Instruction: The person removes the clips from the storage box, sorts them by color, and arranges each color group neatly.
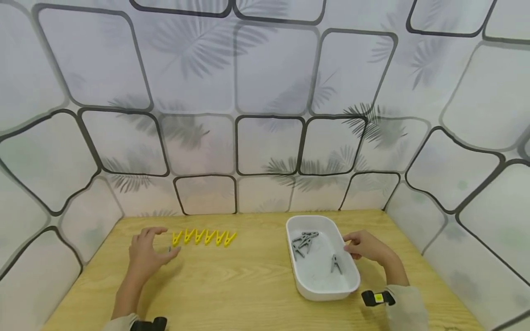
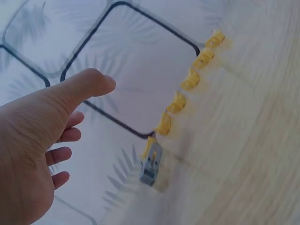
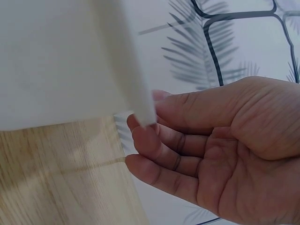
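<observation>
L grip (image 2: 33, 140), gray clip (image 2: 149, 171), prob. yel. clips (image 2: 190, 79)

On remote review through the head camera, I noted a light wood-grain tabletop (image 1: 236, 294) that met a pale back wall (image 1: 273, 73) along its far edge. I recorded similar patterned walls at left (image 1: 29, 151) and right (image 1: 497, 202), printed with rounded grey-to-black outlines (image 1: 270, 117) and grey palm fronds (image 1: 203, 39). I found the light diffuse, with soft shadows and a warmer tint low on the back wall.
</observation>
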A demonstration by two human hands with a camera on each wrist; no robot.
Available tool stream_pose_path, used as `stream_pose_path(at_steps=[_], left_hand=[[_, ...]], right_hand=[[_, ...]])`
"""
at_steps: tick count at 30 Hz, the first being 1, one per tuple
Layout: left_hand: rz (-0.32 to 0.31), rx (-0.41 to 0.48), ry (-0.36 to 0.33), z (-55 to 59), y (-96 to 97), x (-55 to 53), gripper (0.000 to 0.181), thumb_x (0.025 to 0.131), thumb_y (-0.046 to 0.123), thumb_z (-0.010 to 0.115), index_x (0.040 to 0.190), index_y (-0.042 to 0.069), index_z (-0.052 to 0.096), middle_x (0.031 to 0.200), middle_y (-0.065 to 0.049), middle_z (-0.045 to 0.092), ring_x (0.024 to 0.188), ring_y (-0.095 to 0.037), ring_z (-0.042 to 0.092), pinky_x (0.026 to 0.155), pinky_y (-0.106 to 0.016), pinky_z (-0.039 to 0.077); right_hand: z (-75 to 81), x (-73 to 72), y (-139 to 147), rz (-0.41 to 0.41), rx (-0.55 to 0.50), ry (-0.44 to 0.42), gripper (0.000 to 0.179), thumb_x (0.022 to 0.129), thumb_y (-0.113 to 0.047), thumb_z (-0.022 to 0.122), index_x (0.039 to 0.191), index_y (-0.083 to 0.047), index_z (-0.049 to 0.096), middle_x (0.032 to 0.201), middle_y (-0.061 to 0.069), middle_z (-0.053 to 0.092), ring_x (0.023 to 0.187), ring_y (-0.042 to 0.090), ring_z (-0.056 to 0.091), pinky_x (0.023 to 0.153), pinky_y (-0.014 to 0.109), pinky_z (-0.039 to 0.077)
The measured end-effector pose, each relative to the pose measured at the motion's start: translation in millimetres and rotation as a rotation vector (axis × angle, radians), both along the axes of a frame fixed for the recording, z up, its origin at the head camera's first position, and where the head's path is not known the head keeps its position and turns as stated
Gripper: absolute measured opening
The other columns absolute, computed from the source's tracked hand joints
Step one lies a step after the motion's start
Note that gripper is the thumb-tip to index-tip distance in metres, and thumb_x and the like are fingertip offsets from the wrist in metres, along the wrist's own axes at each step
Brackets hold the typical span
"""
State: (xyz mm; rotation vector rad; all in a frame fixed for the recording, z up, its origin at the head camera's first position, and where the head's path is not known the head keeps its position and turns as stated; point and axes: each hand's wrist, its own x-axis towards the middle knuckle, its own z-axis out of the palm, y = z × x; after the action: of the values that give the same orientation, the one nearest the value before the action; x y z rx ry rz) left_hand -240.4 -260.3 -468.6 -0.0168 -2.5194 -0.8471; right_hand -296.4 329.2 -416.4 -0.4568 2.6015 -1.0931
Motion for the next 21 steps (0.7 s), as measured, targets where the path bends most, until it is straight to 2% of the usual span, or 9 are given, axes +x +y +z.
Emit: stream_pose_path(at_steps=[3, 10, 15, 18, 21], left_hand=[[-0.032, -0.005, 0.073, 7.8, 12.3, -2.7, 0.060, 0.075, 0.026, 0.087, 0.122, -0.001, 0.063, 0.122, -0.025, 0.059, 0.108, -0.045, 0.046, 0.087, -0.062, 0.033], [-0.147, 0.018, 0.152, 25.2, 51.7, -5.9, 0.058, 0.074, 0.021, 0.087, 0.122, 0.001, 0.064, 0.123, -0.023, 0.060, 0.108, -0.045, 0.048, 0.089, -0.064, 0.033], [-0.258, -0.005, 0.235, 34.6, 83.2, -17.4, 0.056, 0.072, 0.017, 0.089, 0.120, 0.001, 0.065, 0.119, -0.020, 0.061, 0.104, -0.040, 0.051, 0.087, -0.059, 0.037], [-0.322, -0.062, 0.230, 43.8, 107.0, -29.5, 0.056, 0.074, 0.022, 0.089, 0.121, 0.003, 0.065, 0.122, -0.017, 0.061, 0.104, -0.038, 0.052, 0.088, -0.057, 0.040], [-0.387, -0.098, 0.169, 55.5, 136.0, -42.5, 0.056, 0.077, 0.026, 0.088, 0.123, 0.007, 0.064, 0.125, -0.013, 0.061, 0.107, -0.036, 0.051, 0.089, -0.057, 0.041]], right_hand=[[-1.9, 0.2, 1.5, 0.003, -0.005, 0.006, 0.036, 0.097, -0.006, 0.062, 0.126, 0.015, 0.061, 0.072, 0.005, 0.062, 0.069, 0.018, 0.058, 0.066, 0.034, 0.053], [-0.3, 0.6, 1.8, -0.011, -0.006, 0.020, 0.035, 0.096, -0.005, 0.062, 0.125, 0.016, 0.061, 0.071, 0.004, 0.061, 0.067, 0.014, 0.057, 0.065, 0.031, 0.052], [0.1, 2.1, -0.2, -0.024, -0.006, 0.012, 0.035, 0.096, -0.004, 0.063, 0.125, 0.016, 0.061, 0.074, 0.004, 0.064, 0.069, 0.015, 0.058, 0.066, 0.033, 0.053], [-0.5, 2.2, -1.4, -0.018, -0.007, 0.013, 0.034, 0.096, -0.004, 0.062, 0.124, 0.016, 0.062, 0.073, 0.005, 0.063, 0.069, 0.016, 0.058, 0.066, 0.034, 0.053], [-1.2, 1.0, -1.7, -0.015, -0.008, 0.020, 0.034, 0.096, -0.003, 0.062, 0.124, 0.016, 0.061, 0.073, 0.005, 0.063, 0.070, 0.018, 0.058, 0.067, 0.035, 0.053]])
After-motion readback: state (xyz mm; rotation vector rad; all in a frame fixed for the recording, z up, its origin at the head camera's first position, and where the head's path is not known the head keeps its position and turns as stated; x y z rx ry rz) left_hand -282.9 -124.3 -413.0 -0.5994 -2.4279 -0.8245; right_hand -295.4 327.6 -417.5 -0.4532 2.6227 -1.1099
